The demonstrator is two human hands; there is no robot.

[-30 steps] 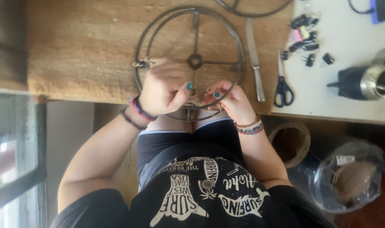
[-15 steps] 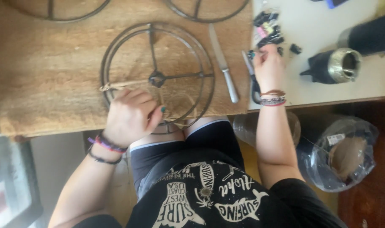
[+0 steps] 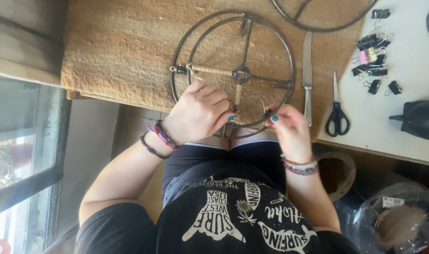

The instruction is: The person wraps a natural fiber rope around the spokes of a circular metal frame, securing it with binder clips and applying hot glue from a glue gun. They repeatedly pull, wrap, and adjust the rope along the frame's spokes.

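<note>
A round metal wire frame [image 3: 241,74] with spokes lies on a tan woven mat [image 3: 120,51]. Jute twine [image 3: 210,70] is wound around two of its spokes. My left hand [image 3: 200,113] is closed on the frame's near rim, beside the twine-wrapped near spoke. Just right of it, my right hand [image 3: 289,129] pinches a small dark thing, seemingly a black clip [image 3: 269,113], against the same near rim. Loose twine strands run between the two hands.
A table knife [image 3: 307,70] lies right of the frame, and black-handled scissors [image 3: 336,113] with several binder clips [image 3: 372,56] rest on the white table [image 3: 412,94]. Part of another wire frame [image 3: 318,19] shows at the top. A twine spool [image 3: 334,174] sits below.
My right hand left the frame, reached to the clips and scissors on the right, and has come back to the near rim. My left hand stayed on the frame.
</note>
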